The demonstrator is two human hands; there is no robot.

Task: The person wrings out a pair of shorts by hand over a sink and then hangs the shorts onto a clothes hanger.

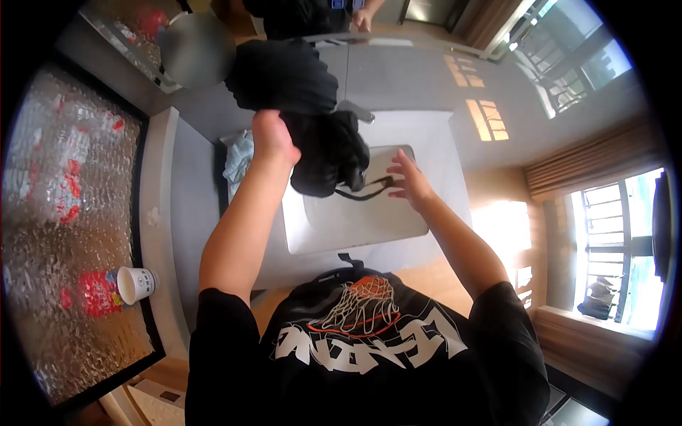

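Note:
A bulky black cloth item with ribbed folds hangs above the white sink, its lower part bunched over the basin. My left hand is under and against the black item, which hides most of its fingers. A dark strap dangles from the item toward the right. Beside the strap's end, my right hand is held over the basin's right side with its fingers spread. The faucet shows just behind the bunched cloth.
A light blue cloth lies left of the sink. Farther left, a white paper cup stands by a textured glass panel. A mirror rises behind the sink. Curtains and a window are at the right.

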